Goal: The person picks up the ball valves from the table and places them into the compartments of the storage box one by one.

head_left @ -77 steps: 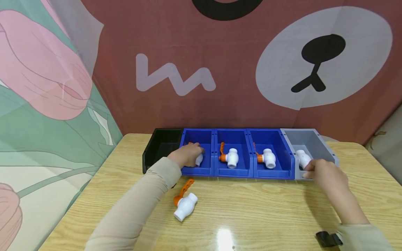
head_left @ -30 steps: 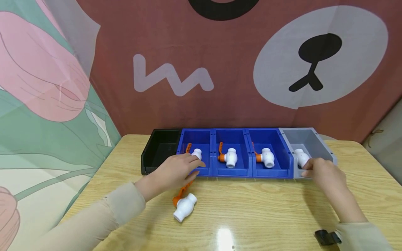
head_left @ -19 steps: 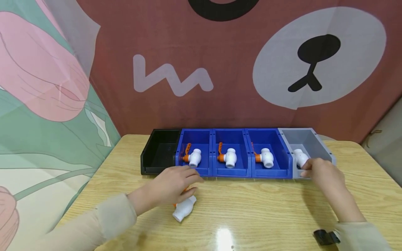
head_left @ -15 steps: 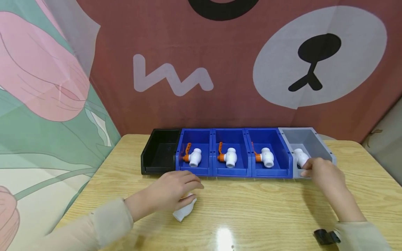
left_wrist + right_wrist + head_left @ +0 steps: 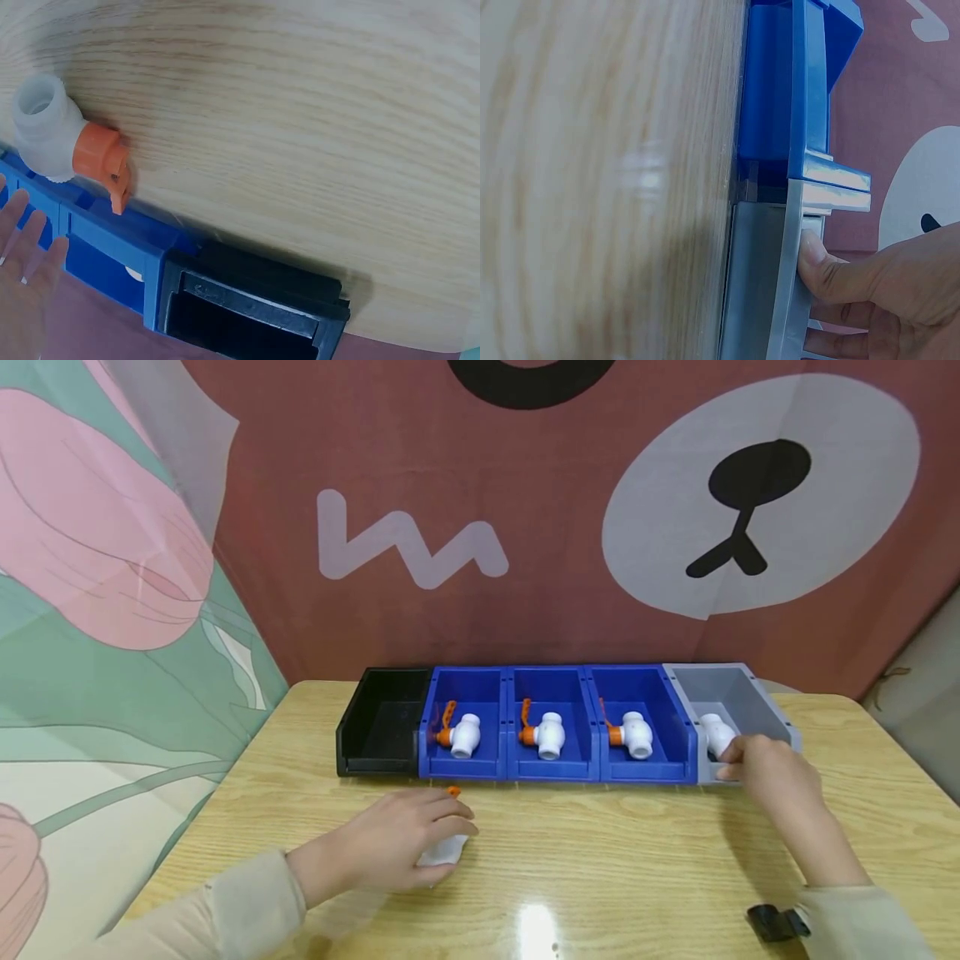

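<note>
My left hand (image 5: 401, 839) reaches over a white ball valve (image 5: 447, 852) on the table, thumb on the near side and fingers arched above it. The left wrist view shows the valve's orange handle (image 5: 100, 154), with the extended fingers (image 5: 26, 232) apart from its body. My right hand (image 5: 776, 785) is at the front of the grey bin (image 5: 723, 681), thumb and fingers pinching the lower end of a white valve body (image 5: 717, 733). In the right wrist view the thumb (image 5: 817, 259) lies at the bin's front rim, and most of that valve is hidden.
Three blue bins (image 5: 551, 681) stand between the grey bin and a black bin (image 5: 386, 718). Each blue bin holds one white valve with an orange handle (image 5: 527, 727). A black strap piece (image 5: 776, 923) sits by the right sleeve. A printed cloth (image 5: 555, 610) hangs behind.
My left hand has left the valve in the left blue bin, drawn back toward me and lowered over the valve on the table. The right hand stays at the grey bin.
</note>
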Demonstrator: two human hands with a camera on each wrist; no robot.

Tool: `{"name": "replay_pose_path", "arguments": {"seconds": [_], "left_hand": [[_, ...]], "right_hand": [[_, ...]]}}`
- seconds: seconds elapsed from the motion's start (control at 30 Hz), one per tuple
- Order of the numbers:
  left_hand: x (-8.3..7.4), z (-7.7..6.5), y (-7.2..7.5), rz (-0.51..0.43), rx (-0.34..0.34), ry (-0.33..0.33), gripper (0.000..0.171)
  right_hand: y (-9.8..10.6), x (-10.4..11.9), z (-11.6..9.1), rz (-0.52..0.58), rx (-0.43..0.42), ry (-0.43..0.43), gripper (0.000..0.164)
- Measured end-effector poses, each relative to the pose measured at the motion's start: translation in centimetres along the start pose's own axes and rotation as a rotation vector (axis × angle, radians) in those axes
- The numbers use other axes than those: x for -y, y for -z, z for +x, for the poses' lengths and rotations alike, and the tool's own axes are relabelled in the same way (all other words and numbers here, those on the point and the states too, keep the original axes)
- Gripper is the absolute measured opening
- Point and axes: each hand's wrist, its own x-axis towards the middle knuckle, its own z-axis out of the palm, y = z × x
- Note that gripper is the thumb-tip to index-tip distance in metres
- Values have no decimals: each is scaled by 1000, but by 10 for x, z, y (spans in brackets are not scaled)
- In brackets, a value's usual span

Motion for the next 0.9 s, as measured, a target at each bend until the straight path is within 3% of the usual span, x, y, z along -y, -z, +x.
{"name": "replay_pose_path", "arguments": {"seconds": [0.33, 0.73, 0.9], "left_hand": [[3, -7, -7, -14, 52, 33, 42], [7, -16, -15, -73, 221, 73, 62], [6, -17, -17, -69, 223, 55, 63]], "right_hand": [[0, 0, 0, -1, 0, -4, 16], [0, 1, 0, 0, -5, -4, 15], [-1, 0, 0, 4, -9, -1, 15]]}}
